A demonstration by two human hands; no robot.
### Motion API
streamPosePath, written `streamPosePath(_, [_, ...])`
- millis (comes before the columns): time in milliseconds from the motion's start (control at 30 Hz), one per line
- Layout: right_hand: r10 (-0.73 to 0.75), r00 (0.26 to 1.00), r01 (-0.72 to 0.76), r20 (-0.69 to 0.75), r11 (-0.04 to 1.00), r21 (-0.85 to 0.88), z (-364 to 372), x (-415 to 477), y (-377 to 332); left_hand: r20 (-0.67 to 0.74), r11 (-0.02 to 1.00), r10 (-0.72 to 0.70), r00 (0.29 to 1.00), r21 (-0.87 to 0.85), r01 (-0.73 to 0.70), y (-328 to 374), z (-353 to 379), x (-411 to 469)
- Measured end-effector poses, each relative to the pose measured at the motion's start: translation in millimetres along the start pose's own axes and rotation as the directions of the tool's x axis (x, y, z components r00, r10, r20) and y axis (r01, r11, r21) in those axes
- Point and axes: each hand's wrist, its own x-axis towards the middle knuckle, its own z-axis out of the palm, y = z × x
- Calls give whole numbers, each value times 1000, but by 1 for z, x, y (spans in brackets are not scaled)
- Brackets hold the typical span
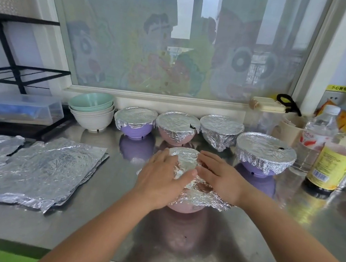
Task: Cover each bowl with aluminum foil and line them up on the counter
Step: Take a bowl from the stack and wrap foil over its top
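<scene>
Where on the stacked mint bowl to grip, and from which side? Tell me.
Probably pinch the near rim of the mint bowl, coming from above and in front. It sits nested in two white bowls, so only its rim stands free; the window ledge behind and the foil-covered purple bowl at its right crowd the other sides.

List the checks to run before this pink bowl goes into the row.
1. Foil lies over the pink bowl, left hand and right hand pressing it: ok.
2. Foil edge tucked: not ok, near edge flares loose.
3. Foil free of tears: cannot tell, hands cover it.
4. Line-up straight: not ok, rightmost purple bowl sits forward.
5. Spare foil sheets for the stacked bowls: ok.
</scene>
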Motion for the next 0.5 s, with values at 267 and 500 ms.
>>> streamPosePath(267, [342, 919, 19, -198, 462, 887, 36, -1, 6, -100, 409, -471, 877, -905, 117, -4, 26, 0])
streamPosePath(500, [329, 923, 20, -201, 480, 877, 34, -6, 3, -114, 401, -463, 879, -911, 93, -8, 28, 1])
